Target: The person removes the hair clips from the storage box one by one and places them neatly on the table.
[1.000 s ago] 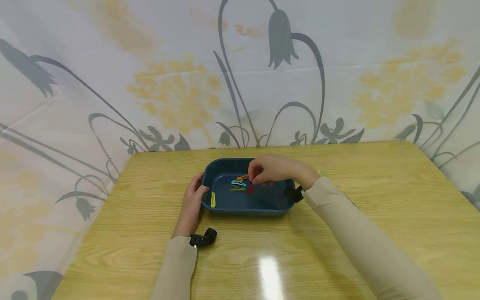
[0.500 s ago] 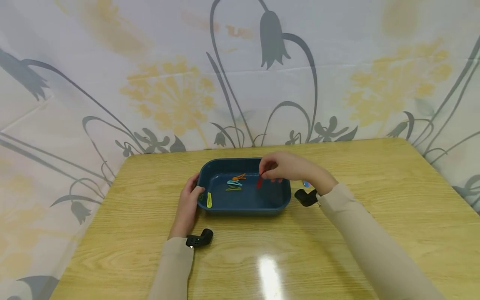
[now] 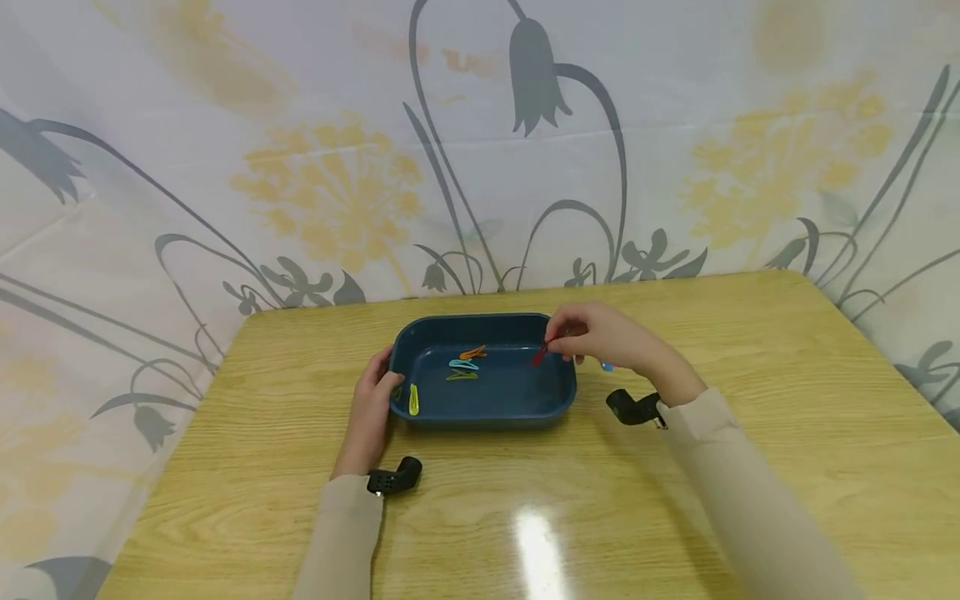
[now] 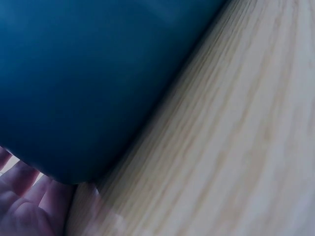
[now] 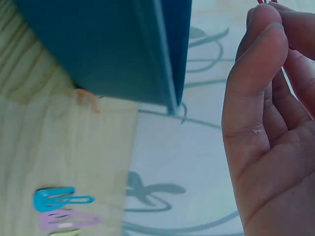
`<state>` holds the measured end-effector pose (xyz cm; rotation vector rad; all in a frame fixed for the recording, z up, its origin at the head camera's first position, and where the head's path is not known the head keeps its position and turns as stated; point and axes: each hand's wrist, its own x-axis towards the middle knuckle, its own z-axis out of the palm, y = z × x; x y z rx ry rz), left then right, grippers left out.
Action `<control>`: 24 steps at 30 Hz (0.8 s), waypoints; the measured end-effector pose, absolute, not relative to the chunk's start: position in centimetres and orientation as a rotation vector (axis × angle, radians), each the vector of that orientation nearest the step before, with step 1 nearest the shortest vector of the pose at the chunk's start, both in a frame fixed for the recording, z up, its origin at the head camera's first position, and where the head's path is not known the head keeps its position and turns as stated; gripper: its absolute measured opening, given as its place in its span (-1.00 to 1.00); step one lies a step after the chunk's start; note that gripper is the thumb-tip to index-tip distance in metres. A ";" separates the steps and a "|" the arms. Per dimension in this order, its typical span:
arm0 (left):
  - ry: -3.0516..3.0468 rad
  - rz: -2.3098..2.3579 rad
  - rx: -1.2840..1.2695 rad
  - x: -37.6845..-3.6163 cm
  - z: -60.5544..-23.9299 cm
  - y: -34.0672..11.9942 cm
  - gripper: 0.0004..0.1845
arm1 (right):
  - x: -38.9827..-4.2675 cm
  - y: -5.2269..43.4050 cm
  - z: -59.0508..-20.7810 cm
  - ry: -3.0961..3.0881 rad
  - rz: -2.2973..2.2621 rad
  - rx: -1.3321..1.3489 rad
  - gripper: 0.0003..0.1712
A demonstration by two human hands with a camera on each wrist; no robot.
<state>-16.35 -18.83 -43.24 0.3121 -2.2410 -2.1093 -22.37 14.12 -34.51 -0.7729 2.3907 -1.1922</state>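
- Between the hands, a dark blue rectangular plastic tray (image 3: 480, 412) sits on the wooden counter (image 3: 525, 500).
- Left hand (image 3: 372, 402) grips its near-left corner.
- Right hand (image 3: 600, 337) pinches a small red hair clip (image 3: 539, 355) above the tray's right rim.

A small red snap hair clip (image 3: 539, 355) hangs tilted from the fingertips of the right hand (image 3: 600, 337), above the right end of a dark blue rectangular plastic tray (image 3: 517, 405) on the table, whose left rim the left hand (image 3: 370, 408) holds
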 end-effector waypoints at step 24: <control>-2.261 -2.103 0.291 -16.3 -43.2 -18.9 -0.47 | -21.6 18.7 -38.4 2.409 -1.544 -0.471 -0.62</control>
